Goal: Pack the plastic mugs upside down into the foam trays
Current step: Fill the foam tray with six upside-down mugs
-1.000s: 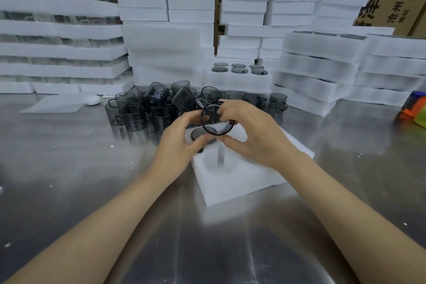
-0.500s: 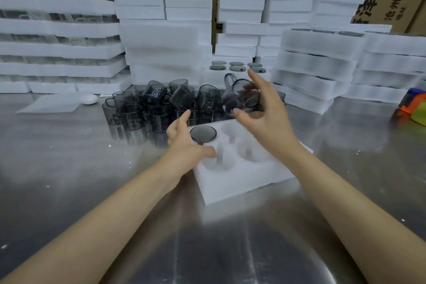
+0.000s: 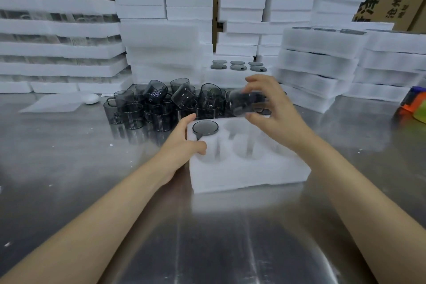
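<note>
At frame centre the right hand [image 3: 274, 110] pinches a smoky-grey translucent plastic mug [image 3: 247, 103] by its sides above the white foam tray [image 3: 244, 168]; it looks light, rigid and slick; the left hand [image 3: 184, 145] rests loosely curled on the tray's edge, empty.

head cam | wide-angle | faces forward-down | close over foam tray [image 3: 249, 175] | single view

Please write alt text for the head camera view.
A right hand holds a smoky plastic mug above a white foam tray holding one upturned mug; the left hand steadies the tray's left edge.
</note>
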